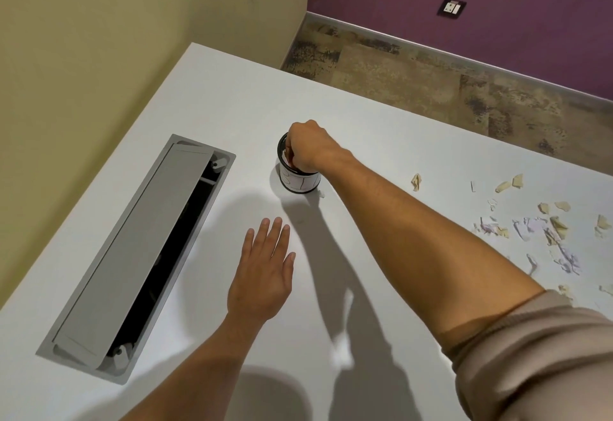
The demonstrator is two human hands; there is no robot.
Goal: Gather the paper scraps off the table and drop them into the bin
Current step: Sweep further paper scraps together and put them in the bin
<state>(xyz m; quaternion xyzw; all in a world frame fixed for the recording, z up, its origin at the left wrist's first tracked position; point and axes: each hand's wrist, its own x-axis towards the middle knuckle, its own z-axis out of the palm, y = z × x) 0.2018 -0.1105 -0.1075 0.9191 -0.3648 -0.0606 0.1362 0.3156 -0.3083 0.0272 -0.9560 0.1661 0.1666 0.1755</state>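
— Toward the far edge of the desk, what is the right hand doing?

— It hangs over the mouth of the bin, a small round black pot with a white label. Its fingers are curled downward into the opening, with a bit of white paper showing just under them. I cannot tell whether they grip that paper.

— And the left hand?

— Flat over the middle of the desk, fingers straight and slightly spread, holding nothing. It lies between the bin and the near edge.

— Where are the paper scraps?

— Scattered toward the right edge of the desk, well apart from the bin: tan, white and purple-marked bits. One small white scrap lies just beside the bin's base, on its right.

— Anything else on the desk?

— A long grey cable hatch is set into the surface near the left edge, its lid tilted open over a dark slot. A beige sleeve is pushed up the right arm.
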